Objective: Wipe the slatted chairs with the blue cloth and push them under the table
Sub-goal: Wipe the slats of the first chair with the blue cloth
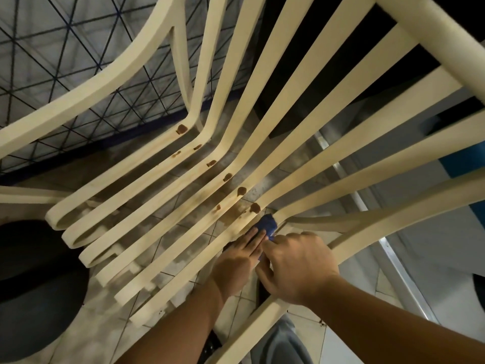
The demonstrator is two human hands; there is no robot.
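A cream slatted chair (236, 106) fills the head view, seen from above and close. Brown stains (241, 191) dot the bend where seat slats meet back slats. The blue cloth (267, 225) lies on the rightmost slat at that bend. My left hand (236, 261) presses flat on the cloth with fingers stretched out. My right hand (296, 266) sits beside it with fingers curled onto the cloth's near end. Most of the cloth is hidden under both hands.
A tiled floor (183, 232) shows between the slats. A dark round object (34, 290) stands at the lower left. A cloth with a blue grid pattern (78, 82) hangs at the upper left. A metal rail (393, 261) runs along the right.
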